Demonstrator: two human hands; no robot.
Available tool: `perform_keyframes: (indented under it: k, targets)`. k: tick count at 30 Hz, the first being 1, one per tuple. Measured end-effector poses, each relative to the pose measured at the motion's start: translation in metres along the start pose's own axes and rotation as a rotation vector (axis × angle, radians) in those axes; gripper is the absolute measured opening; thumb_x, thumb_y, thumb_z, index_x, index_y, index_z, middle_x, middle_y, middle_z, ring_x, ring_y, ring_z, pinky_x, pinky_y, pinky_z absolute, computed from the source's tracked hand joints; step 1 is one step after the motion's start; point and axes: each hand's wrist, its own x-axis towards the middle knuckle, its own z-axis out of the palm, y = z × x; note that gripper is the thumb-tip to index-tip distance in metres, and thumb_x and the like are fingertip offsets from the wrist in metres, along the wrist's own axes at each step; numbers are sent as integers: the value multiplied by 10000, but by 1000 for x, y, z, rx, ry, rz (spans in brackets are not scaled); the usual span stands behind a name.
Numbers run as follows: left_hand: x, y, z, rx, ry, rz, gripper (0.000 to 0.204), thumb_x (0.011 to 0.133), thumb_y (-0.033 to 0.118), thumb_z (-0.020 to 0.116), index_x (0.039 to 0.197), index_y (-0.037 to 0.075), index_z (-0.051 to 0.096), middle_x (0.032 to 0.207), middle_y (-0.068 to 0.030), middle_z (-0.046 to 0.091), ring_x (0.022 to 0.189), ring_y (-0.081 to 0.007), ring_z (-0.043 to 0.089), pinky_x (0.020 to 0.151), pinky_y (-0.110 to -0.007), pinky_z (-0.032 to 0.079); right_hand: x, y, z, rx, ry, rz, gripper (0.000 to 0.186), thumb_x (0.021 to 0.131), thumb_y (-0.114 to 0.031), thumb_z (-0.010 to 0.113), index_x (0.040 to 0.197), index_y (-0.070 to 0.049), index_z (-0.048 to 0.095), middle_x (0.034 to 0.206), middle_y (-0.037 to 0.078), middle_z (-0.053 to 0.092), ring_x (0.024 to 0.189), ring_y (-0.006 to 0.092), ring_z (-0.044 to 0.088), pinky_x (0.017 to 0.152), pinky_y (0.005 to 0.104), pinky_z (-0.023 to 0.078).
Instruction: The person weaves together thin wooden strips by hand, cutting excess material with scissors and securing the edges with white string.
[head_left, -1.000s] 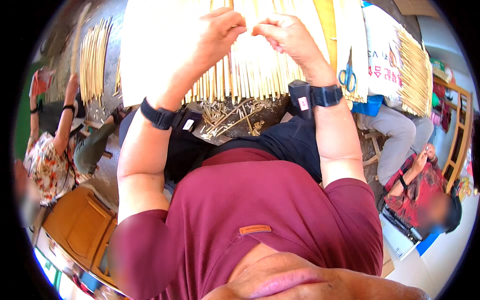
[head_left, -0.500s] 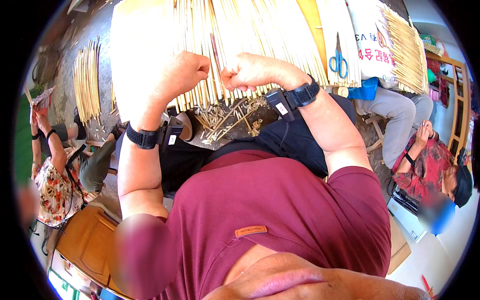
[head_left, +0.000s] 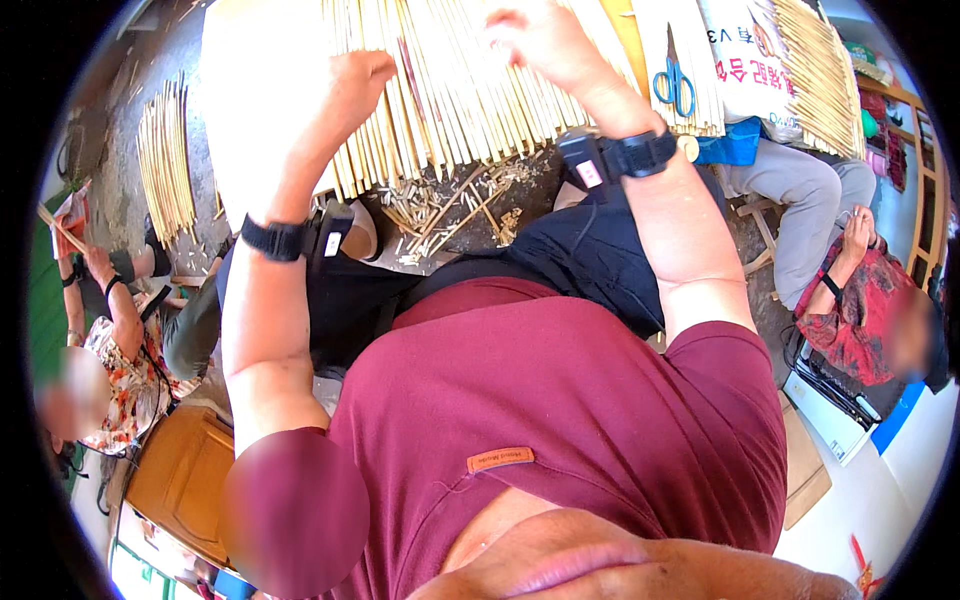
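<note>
A wide mat of pale bamboo strips (head_left: 450,90) lies side by side on the work surface in front of me. My left hand (head_left: 350,85) is curled into a fist and rests on the strips' left part. My right hand (head_left: 535,35) reaches further up over the strips near the picture's top edge. Its fingers bend onto them and are partly cut off by the rim. Both wrists carry black bands with small devices. Short bamboo offcuts (head_left: 450,205) lie scattered below the strips' near ends.
Blue-handled scissors (head_left: 675,85) lie on a white printed sack at the right. Bundles of sticks lie at the left (head_left: 165,160) and far right (head_left: 815,70). One person (head_left: 860,300) sits at my right, another (head_left: 100,330) at my left beside a wooden stool (head_left: 185,480).
Both hands have moved apart. My right hand has gone up and away over the strips, and my left hand has shifted left. The view has tilted slightly.
</note>
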Motion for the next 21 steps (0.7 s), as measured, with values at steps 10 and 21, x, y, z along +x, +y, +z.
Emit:
perform_keyframes:
  k: [10, 21]
  targets:
    - [114, -29, 105, 217, 216, 213, 580, 847, 272, 617, 1320, 2, 419, 1391, -197, 375, 1342, -377, 262, 1091, -459, 256, -17, -3, -66, 739, 490, -142, 69, 900, -52, 512, 940, -30, 564, 718, 27, 551, 539, 90, 498, 500, 219, 416]
    - [137, -5, 165, 674, 79, 86, 630, 923, 570, 352, 1453, 242, 257, 1515, -53, 229, 1400, -238, 187, 1129, -458, 118, -89, -2, -128, 1073, 441, -461, 135, 919, -50, 508, 1013, -2, 592, 881, 100, 587, 658, 114, 452, 619, 238, 381]
